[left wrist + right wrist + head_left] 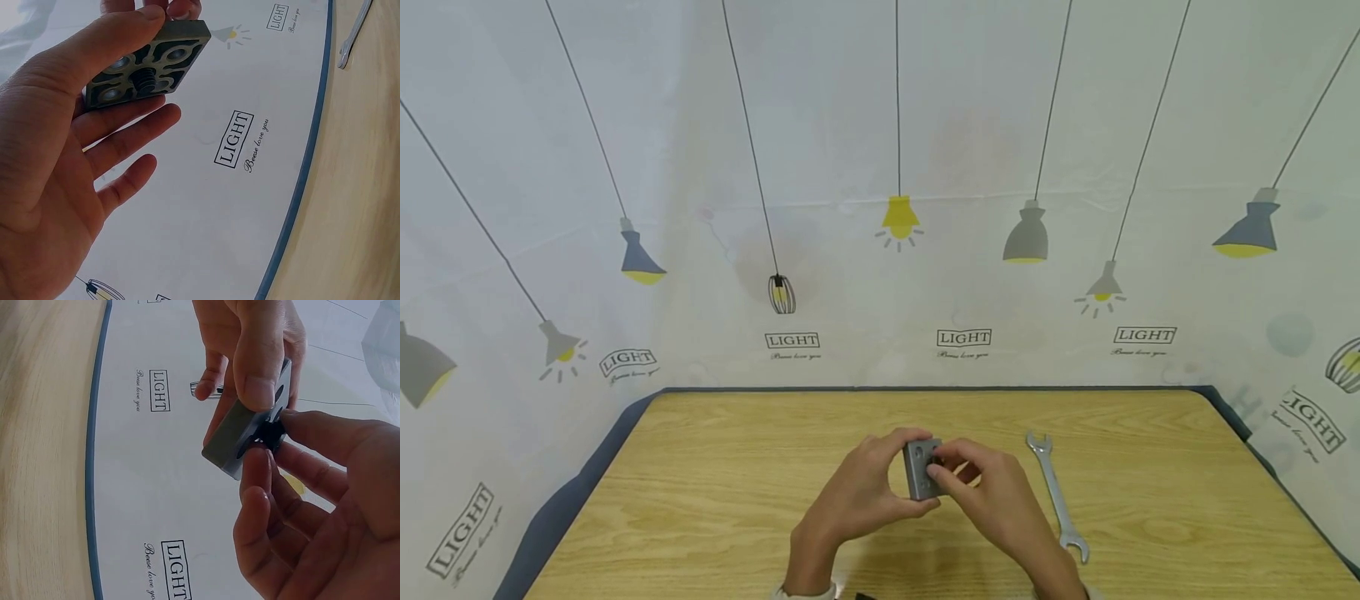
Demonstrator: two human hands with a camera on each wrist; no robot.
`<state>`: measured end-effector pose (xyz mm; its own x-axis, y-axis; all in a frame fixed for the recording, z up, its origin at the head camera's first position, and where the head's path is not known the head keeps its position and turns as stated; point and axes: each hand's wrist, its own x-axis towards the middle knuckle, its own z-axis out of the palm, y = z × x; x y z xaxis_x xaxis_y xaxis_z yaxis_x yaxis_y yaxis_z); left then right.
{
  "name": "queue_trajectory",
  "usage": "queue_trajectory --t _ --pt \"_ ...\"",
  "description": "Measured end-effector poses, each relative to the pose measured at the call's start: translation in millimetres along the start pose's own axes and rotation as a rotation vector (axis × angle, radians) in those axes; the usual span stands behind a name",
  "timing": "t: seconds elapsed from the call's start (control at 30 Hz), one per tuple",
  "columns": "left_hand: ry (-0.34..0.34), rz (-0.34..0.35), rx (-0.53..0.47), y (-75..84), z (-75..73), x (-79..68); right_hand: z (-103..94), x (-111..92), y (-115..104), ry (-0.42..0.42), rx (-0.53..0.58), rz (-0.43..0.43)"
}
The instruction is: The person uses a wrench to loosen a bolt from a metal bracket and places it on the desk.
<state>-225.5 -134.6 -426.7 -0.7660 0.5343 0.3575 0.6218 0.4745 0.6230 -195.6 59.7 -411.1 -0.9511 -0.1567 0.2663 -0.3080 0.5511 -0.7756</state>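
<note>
Both hands meet over the table around a grey square plate (914, 482) with a hole near each corner. My left hand (863, 490) grips it by opposite edges between thumb and fingers. In the left wrist view, the plate's ribbed back (178, 55) faces the camera, and a black threaded bolt end (145, 80) sticks out of its middle. On the other face, my right hand (1000, 498) pinches a small black part (272, 432) at the plate's centre with thumb and fingers. Those fingertips hide much of the black part.
A silver open-ended wrench (1057, 496) lies on the wooden table (715, 492), to the right of the right hand. Behind the table stands a pale wall covering (850, 250) printed with lamps, bordered by a dark blue edge at the tabletop.
</note>
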Motion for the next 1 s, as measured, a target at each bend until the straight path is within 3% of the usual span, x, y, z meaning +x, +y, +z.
queue_trajectory --t 1.0 --pt "-0.003 0.044 -0.017 -1.6 0.5 1.1 -2.7 -2.9 -0.3 -0.006 -0.02 -0.041"
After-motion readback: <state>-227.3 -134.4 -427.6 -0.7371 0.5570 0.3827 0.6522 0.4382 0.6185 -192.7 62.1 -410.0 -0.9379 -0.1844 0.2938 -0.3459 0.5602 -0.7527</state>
